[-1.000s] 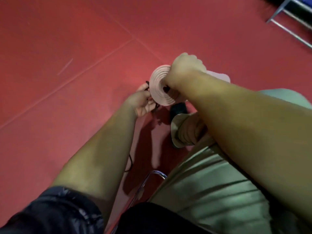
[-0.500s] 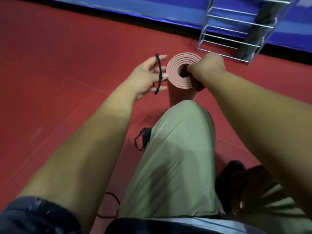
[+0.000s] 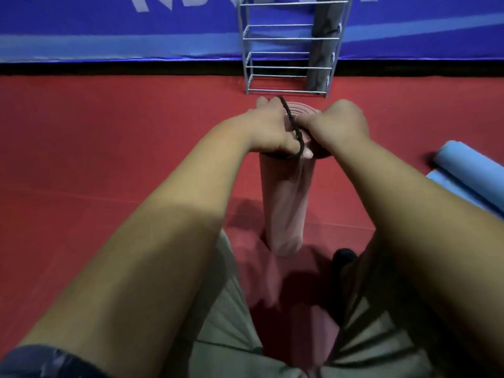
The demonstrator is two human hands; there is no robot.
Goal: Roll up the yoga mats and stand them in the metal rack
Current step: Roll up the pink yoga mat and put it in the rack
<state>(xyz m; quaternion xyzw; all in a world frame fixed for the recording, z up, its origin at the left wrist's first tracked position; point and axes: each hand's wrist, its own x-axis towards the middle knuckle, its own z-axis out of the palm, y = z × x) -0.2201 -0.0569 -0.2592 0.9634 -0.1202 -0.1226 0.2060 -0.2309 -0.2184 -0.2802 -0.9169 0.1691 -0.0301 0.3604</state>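
Both — left hand point(image 3: 268, 129), right hand point(image 3: 339, 126) — curl fingers point(image 3: 306, 153) over pink mat point(image 3: 285, 208).

- The left hand point(image 3: 268, 126) and right hand point(image 3: 338, 126) cover most of the pink mat's point(image 3: 283, 203) top end.
- The black cord's point(image 3: 293, 126) ends are lost under the fingers.
- The metal rack point(image 3: 246, 45) and the grey roll point(image 3: 324, 36) in it are cut off by the top edge.
- The blue mat point(image 3: 469, 170) runs off the right edge.
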